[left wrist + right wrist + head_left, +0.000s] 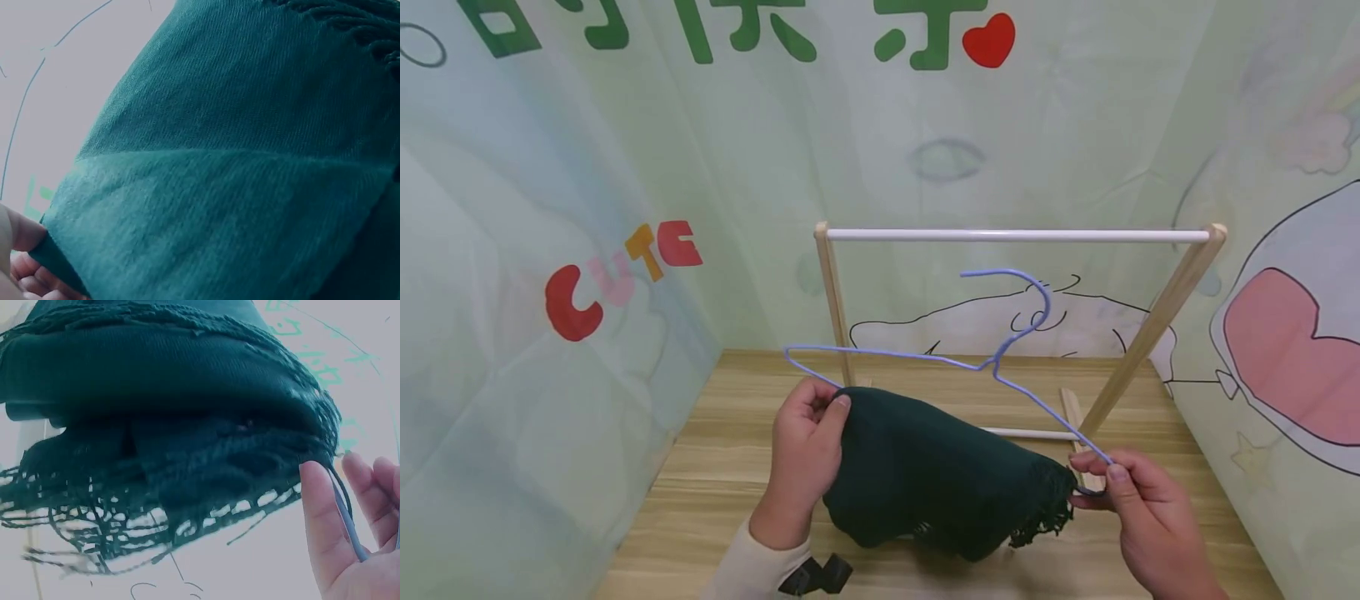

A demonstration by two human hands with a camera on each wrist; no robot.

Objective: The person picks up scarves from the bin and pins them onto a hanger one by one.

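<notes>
A dark green fringed scarf (940, 467) hangs folded over the lower bar of a blue wire hanger (910, 356), whose hook points up and left. My left hand (808, 450) pinches the scarf's left edge between thumb and fingers, close to the hanger's left end. At the hanger's right corner, my right hand (1150, 508) holds the wire between thumb and fingers, beside the fringe (1047, 500). In the right wrist view, the fringe (125, 512) dangles in loose strands, and the wire passes between the right thumb and fingers (375, 500).
Behind the hanger stands a small rack with wooden legs (1157, 325) and a white top rail (1015, 236). It rests on a wood-grain tabletop (700, 483). Printed cloth walls (625, 167) enclose the back and both sides.
</notes>
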